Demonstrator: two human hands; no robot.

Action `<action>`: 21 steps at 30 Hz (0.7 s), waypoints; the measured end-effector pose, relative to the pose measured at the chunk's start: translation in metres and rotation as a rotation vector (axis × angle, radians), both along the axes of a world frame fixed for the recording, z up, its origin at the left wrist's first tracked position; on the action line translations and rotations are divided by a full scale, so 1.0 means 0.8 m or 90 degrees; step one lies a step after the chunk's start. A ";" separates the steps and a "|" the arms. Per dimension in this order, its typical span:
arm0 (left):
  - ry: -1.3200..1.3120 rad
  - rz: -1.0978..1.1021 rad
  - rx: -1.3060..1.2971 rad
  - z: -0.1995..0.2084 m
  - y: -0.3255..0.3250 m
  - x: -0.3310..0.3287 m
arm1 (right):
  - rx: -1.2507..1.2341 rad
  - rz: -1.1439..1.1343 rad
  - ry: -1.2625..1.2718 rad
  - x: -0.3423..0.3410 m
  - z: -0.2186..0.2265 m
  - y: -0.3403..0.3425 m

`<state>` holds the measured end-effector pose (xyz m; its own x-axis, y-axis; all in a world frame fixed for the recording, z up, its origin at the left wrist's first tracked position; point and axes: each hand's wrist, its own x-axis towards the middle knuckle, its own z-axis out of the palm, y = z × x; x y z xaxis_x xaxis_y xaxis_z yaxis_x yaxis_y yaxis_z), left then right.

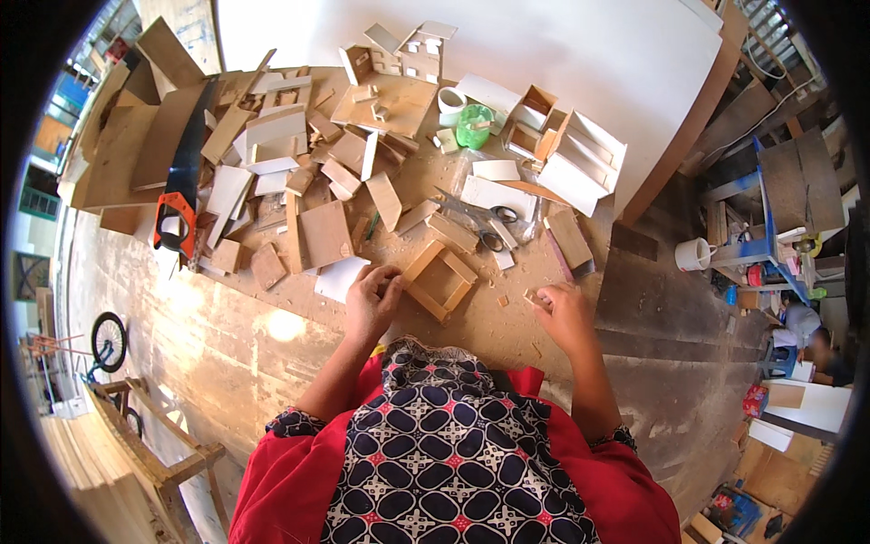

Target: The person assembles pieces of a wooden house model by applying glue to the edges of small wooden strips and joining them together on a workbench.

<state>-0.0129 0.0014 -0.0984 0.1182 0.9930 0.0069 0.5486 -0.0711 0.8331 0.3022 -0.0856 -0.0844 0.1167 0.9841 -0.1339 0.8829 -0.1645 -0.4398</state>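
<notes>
A small rectangular wooden frame lies tilted on the worktable, its middle open. My left hand is at the frame's left corner, with the fingers curled and the thumb and fingertips against the wood. To the right, apart from the frame, my right hand pinches a small light scrap of wood between thumb and fingers. Just beyond the frame lie a pair of scissors and a wooden block. A white sheet lies beside my left hand.
Wood offcuts crowd the table's left and middle. A handsaw with an orange handle rests at the left edge. At the back stand a small wooden house model, a white cup, a green container and white-sided wooden boxes.
</notes>
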 end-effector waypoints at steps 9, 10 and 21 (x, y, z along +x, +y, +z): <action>-0.055 -0.014 -0.019 -0.001 -0.013 -0.009 | 0.051 -0.099 0.239 -0.010 -0.008 0.033; -0.070 -0.010 -0.019 -0.002 -0.018 -0.008 | 0.038 -0.124 0.285 -0.010 -0.005 0.034; -0.075 0.016 0.096 0.011 -0.042 -0.048 | 0.208 -0.078 0.199 -0.023 -0.017 0.063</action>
